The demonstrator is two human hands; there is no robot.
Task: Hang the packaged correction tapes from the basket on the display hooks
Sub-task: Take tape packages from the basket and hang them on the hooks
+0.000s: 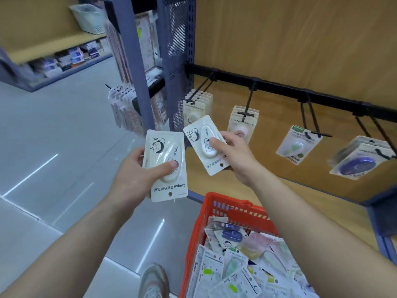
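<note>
My left hand (pixel 137 171) grips a white packaged correction tape (pixel 164 155), upside down, thumb on its blister. My right hand (pixel 234 151) holds a second white pack (pixel 204 138), also upside down and tilted, just below the leftmost display hook (pixel 198 91), which carries several white packs (pixel 196 108). The red basket (pixel 217 209) at bottom centre is full of mixed packs (pixel 240 261). Further hooks on the black rail (pixel 279 87) bear pink packs (pixel 241 123), a green pack (pixel 296 145) and purple packs (pixel 361 160).
A blue perforated shelf upright (pixel 180 50) stands left of the wooden display back panel (pixel 300 39). More hanging goods (pixel 124 106) fill the neighbouring bay. A grey tiled floor (pixel 53 136) lies to the left, with shelves of stationery (pixel 64 59) beyond. My shoe (pixel 153 280) is beside the basket.
</note>
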